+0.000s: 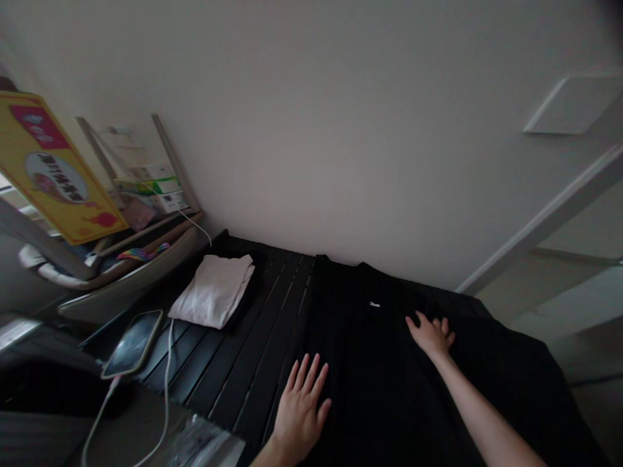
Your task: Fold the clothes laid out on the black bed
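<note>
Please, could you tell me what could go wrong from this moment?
The phone lies near the table's edge, and its white cable hangs in a loop; a snag might drag it off. The black garment seems to reach past the table's right end, so its weight could pull it crooked under the right hand.

The sole view comes from the person's head, facing forward and down across a slatted surface to the pale wall behind. It sits near, left fingers and right fingers low in view, the surface's far edge slanting down rightward.
</note>
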`<control>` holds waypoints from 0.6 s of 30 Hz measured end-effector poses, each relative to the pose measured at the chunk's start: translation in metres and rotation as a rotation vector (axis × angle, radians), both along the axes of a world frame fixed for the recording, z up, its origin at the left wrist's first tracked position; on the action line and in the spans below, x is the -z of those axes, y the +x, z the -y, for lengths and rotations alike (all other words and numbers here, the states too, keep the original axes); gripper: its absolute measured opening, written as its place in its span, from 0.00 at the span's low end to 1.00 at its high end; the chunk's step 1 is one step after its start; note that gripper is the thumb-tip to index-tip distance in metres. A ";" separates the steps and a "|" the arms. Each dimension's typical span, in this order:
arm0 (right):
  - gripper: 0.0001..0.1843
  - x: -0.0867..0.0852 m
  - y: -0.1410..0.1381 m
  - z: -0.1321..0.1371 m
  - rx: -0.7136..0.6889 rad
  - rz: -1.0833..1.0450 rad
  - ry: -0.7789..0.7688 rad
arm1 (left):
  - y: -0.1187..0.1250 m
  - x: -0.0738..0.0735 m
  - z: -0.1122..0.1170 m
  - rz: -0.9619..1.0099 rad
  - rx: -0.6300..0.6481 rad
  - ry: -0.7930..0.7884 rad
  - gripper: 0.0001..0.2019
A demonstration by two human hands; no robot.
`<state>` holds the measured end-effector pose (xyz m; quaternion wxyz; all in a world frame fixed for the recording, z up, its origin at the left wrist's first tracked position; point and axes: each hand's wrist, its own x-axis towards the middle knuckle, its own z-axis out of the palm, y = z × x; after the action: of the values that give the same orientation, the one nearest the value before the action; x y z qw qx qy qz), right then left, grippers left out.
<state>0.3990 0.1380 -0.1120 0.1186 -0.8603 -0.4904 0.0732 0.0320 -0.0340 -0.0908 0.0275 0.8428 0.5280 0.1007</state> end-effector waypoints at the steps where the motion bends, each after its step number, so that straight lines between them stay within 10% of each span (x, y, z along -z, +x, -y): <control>1: 0.27 0.002 -0.004 -0.003 -0.038 -0.003 0.003 | -0.004 -0.001 0.003 -0.012 -0.010 0.010 0.34; 8: 0.28 -0.008 -0.037 0.000 -0.051 0.011 0.117 | -0.021 -0.005 0.018 -0.056 -0.060 0.059 0.34; 18: 0.32 -0.073 -0.123 -0.010 -0.222 0.061 0.337 | -0.024 -0.008 0.021 -0.033 -0.051 0.067 0.36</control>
<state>0.2762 0.1484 -0.0386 0.2370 -0.7708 -0.5909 -0.0234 0.0079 -0.0545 -0.0827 -0.0117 0.8311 0.5459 0.1052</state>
